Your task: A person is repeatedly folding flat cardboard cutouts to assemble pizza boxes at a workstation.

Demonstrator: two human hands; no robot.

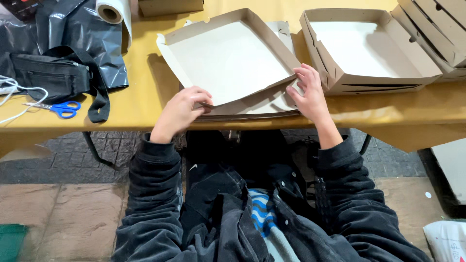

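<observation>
A view from above of a seated person in a dark jacket, working at a yellow table point(145, 97). Far to the left of the left hand lie a black waist bag point(51, 75), black plastic sheeting point(92, 34) and blue-handled scissors point(63, 108) beside a white cord point(19, 104). A roll of clear film point(112, 10) sits beyond them, towards the far edge.

The left hand point(180, 110) is curled, its fingertips pinching the near left corner of a half-folded cardboard box point(228, 60). This box lies between the two hands and just beyond them, white inside, brown outside, its far walls standing and its near flap low. It rests on a stack of flat cardboard blanks point(252, 109) at the table's near edge.

The right hand point(307, 92) grips the box's near right corner, fingers spread over the folded edge and thumb below. The hands are apart, each clamped on a corner of the same box.

Just right of the right hand stands a finished open box point(374, 48). Further right, more folded boxes point(437, 29) lean in a stack at the corner.
</observation>
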